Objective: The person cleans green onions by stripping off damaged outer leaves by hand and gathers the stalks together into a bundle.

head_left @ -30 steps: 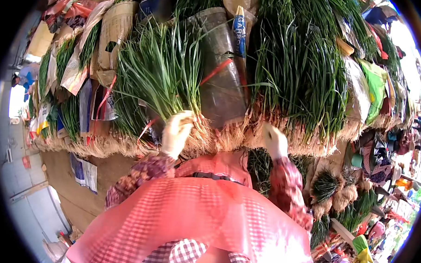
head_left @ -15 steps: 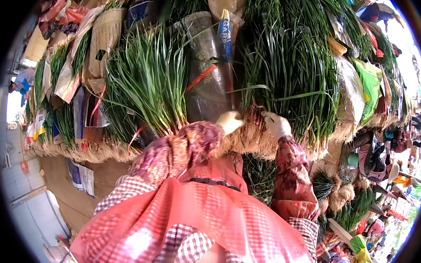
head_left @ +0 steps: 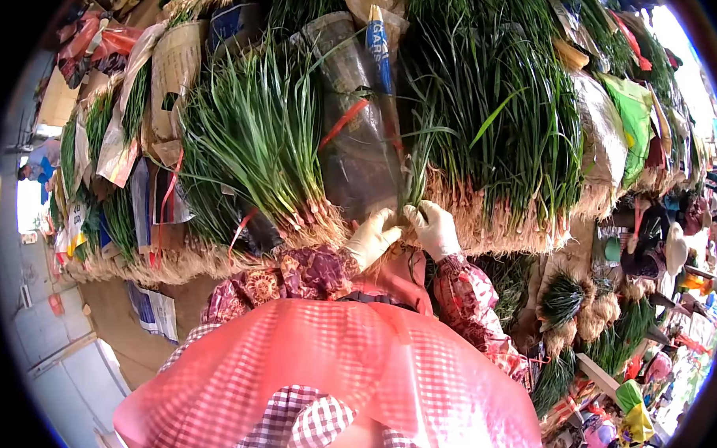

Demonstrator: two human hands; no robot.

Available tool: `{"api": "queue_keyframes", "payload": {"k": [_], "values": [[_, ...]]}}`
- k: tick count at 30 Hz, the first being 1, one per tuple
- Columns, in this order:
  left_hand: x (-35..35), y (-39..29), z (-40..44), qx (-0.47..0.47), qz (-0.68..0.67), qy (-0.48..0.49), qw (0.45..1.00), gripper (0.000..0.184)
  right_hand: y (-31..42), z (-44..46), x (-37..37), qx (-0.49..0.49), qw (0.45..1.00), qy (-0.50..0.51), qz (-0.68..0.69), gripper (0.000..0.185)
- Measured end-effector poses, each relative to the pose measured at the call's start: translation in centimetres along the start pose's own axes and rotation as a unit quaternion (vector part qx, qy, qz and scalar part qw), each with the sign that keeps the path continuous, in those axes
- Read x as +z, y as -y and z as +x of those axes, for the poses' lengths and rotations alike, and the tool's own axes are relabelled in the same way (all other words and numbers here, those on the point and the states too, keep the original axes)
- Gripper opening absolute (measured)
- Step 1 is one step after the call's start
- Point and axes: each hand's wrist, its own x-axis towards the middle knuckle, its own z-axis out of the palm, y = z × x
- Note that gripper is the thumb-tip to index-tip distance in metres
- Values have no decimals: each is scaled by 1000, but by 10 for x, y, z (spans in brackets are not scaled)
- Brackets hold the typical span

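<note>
clump of green stalks (head_left: 417,164), narrow, stands nearly upright midway between the two hands, leaf ends up, in front of the gap beside a dull clear plastic sheet (head_left: 359,165). right hand (head_left: 436,230) pinches its lower end between thumb and fingertips. left hand (head_left: 373,239) is just beside, fingers bent in toward the same spot; cannot tell whether they close on any stalk.

just left of the plastic: a fanned sheaf (head_left: 259,134), root ends (head_left: 315,222) roughly level, no tie seen on it. right of the hands: a broad bank of greens (head_left: 501,110), roots along its lower edge. red tie (head_left: 345,122) slants over the plastic. lower down, pink apron (head_left: 331,334); farther off to the right, small bundles (head_left: 563,298).

progress, as judged: the sheaf looks like the portion already gathered and laid out. the clump is in hand but apart from it, not yet joined to anything. most of the greens seem unhandled, the bank being far larger than the sheaf. no total can be read from the view.

against the frame half a second back: left forearm then crossed in front of the sheaf's roots, now clear of them. right hand was at the bank's near edge; it has shifted left, and the hands nearly meet. the clump now shows distinctly between them. sheaf and plastic keep roughly their places.
</note>
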Motion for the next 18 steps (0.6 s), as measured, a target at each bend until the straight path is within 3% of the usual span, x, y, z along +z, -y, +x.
{"api": "queue_keyframes", "payload": {"k": [2, 3, 6, 7, 10, 13, 16, 18], "values": [[-3, 9, -3, -25, -196, 70, 978, 31, 8, -10, 4, 68, 982, -5, 177, 20], [-3, -6, -9, -19, -254, 53, 966, 23, 1, -11, 3, 133, 943, 15, 306, 19], [-9, 8, -4, -74, -319, 75, 942, 23, -7, -17, 4, 132, 929, -1, 347, 21], [-11, 4, -9, -91, -358, 81, 926, 31, -2, -22, 2, 144, 918, 3, 369, 22], [-13, 7, -13, -109, -309, 43, 944, 29, -2, -30, -7, 147, 911, -5, 385, 20], [-9, -3, -23, -129, -302, 114, 938, 28, 1, -32, -2, 155, 925, 2, 346, 21], [-1, -5, -23, -59, -302, 125, 943, 30, 4, -28, 8, 179, 908, -8, 379, 21], [-2, -8, -25, -97, -333, 120, 930, 28, 7, -26, 9, 203, 875, -5, 439, 20]]}}
